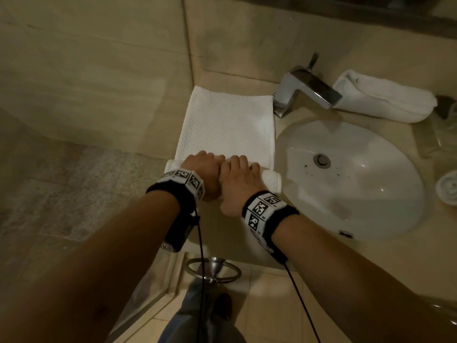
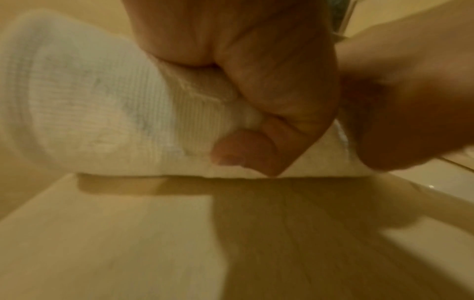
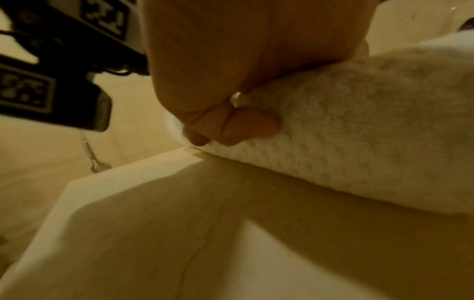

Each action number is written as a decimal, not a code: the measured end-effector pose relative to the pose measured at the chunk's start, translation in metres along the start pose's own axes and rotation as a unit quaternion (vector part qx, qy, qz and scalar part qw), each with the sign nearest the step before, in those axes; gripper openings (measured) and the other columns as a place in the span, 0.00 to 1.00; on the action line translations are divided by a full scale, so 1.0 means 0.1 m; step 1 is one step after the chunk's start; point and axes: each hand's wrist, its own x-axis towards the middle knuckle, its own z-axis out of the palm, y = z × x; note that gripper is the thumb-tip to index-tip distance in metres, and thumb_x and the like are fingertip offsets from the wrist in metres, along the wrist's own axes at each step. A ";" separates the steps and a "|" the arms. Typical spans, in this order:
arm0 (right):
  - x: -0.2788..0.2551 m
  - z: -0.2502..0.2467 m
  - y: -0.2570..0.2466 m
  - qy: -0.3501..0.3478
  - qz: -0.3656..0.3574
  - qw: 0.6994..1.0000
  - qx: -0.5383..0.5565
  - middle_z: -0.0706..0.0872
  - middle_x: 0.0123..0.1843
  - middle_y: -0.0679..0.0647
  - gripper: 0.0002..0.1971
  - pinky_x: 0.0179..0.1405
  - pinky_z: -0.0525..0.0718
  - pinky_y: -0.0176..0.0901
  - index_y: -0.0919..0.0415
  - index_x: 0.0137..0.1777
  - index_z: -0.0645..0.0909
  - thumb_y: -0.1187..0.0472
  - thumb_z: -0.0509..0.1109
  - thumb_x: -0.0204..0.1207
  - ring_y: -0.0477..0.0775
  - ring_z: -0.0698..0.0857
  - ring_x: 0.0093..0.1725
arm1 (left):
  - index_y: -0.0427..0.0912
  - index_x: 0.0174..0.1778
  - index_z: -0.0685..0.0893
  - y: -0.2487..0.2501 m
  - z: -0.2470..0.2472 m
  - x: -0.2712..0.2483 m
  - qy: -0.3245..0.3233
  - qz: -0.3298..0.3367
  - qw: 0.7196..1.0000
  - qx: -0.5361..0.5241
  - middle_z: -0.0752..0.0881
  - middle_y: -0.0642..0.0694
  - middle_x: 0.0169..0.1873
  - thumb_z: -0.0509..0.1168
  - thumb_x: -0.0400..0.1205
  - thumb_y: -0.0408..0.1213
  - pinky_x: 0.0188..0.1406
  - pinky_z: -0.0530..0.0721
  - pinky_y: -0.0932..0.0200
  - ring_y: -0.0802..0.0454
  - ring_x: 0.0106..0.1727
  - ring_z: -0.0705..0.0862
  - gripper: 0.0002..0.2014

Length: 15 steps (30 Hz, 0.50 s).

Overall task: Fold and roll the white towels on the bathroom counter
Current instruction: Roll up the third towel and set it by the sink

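A white waffle-weave towel (image 1: 227, 125) lies folded in a long strip on the beige counter (image 1: 309, 246), left of the sink. Its near end is wound into a roll (image 1: 272, 180). My left hand (image 1: 202, 167) and right hand (image 1: 238, 177) sit side by side on that roll, fingers curled over the top and thumbs tucked under it. The left wrist view shows the roll (image 2: 102, 105) gripped by my left hand (image 2: 256, 113), thumb beneath. In the right wrist view my right hand (image 3: 223, 113) grips the roll (image 3: 359, 130) the same way.
A white oval sink (image 1: 371, 194) lies right of the towel, with a chrome faucet (image 1: 306, 90) behind it. A rolled white towel (image 1: 385, 100) rests behind the faucet, another small roll (image 1: 448, 189) at the far right. A chrome ring (image 1: 214, 271) hangs below the counter's front edge.
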 end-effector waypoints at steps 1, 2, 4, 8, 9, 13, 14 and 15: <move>0.02 -0.01 0.00 -0.010 0.006 1.000 0.009 0.67 0.64 0.58 0.39 0.66 0.69 0.61 0.59 0.70 0.61 0.54 0.73 0.59 0.60 0.67 0.64 | 0.50 0.57 0.71 -0.01 -0.05 0.01 -0.027 0.000 1.000 -0.008 0.80 0.48 0.55 0.68 0.68 0.42 0.52 0.78 0.54 0.47 0.56 0.78 0.22; 0.04 -0.02 0.01 -0.017 0.013 1.000 0.019 0.67 0.65 0.58 0.41 0.66 0.70 0.62 0.58 0.72 0.61 0.55 0.74 0.59 0.60 0.67 0.65 | 0.50 0.56 0.72 -0.01 -0.11 0.02 -0.049 -0.003 0.999 -0.018 0.80 0.48 0.51 0.68 0.67 0.39 0.47 0.77 0.55 0.47 0.53 0.78 0.22; 0.13 -0.06 0.05 -0.036 0.028 0.998 0.037 0.68 0.68 0.57 0.41 0.66 0.71 0.62 0.56 0.73 0.61 0.56 0.76 0.61 0.60 0.67 0.68 | 0.49 0.61 0.74 0.01 -0.22 0.02 -0.085 -0.022 0.995 -0.046 0.78 0.49 0.40 0.68 0.67 0.35 0.38 0.75 0.56 0.47 0.46 0.78 0.26; 0.28 -0.10 0.12 -0.048 0.034 0.996 0.065 0.74 0.66 0.55 0.38 0.66 0.73 0.59 0.56 0.70 0.66 0.50 0.76 0.61 0.59 0.71 0.67 | 0.50 0.67 0.73 0.00 -0.23 0.02 -0.074 -0.036 0.992 -0.094 0.78 0.49 0.46 0.72 0.62 0.37 0.43 0.80 0.55 0.48 0.50 0.79 0.34; 0.28 -0.09 0.13 -0.041 0.032 0.996 0.067 0.75 0.65 0.55 0.37 0.65 0.74 0.57 0.56 0.69 0.66 0.48 0.76 0.60 0.59 0.72 0.66 | 0.49 0.66 0.73 -0.02 -0.17 0.00 -0.043 -0.017 0.996 -0.081 0.78 0.48 0.52 0.72 0.63 0.41 0.49 0.80 0.55 0.48 0.54 0.77 0.33; 0.33 -0.10 0.15 -0.024 0.036 0.995 0.094 0.79 0.58 0.53 0.31 0.60 0.75 0.50 0.56 0.63 0.72 0.47 0.72 0.60 0.56 0.77 0.60 | 0.45 0.65 0.69 -0.06 0.01 -0.11 0.072 0.061 0.995 0.027 0.72 0.47 0.56 0.69 0.64 0.60 0.59 0.73 0.55 0.50 0.56 0.70 0.38; 0.35 -0.13 0.17 -0.025 0.039 0.994 0.103 0.80 0.55 0.52 0.27 0.55 0.76 0.48 0.55 0.59 0.73 0.47 0.72 0.59 0.56 0.78 0.57 | 0.45 0.66 0.68 -0.05 0.03 -0.12 0.086 0.060 0.994 0.035 0.72 0.47 0.57 0.69 0.65 0.61 0.59 0.72 0.54 0.50 0.55 0.70 0.38; 0.37 -0.16 0.18 -0.032 0.042 0.993 0.110 0.81 0.51 0.52 0.25 0.50 0.77 0.46 0.54 0.55 0.73 0.48 0.72 0.58 0.56 0.80 0.53 | 0.44 0.66 0.68 -0.03 0.03 -0.11 0.094 0.054 0.994 0.031 0.73 0.47 0.57 0.68 0.67 0.60 0.58 0.72 0.54 0.49 0.56 0.70 0.37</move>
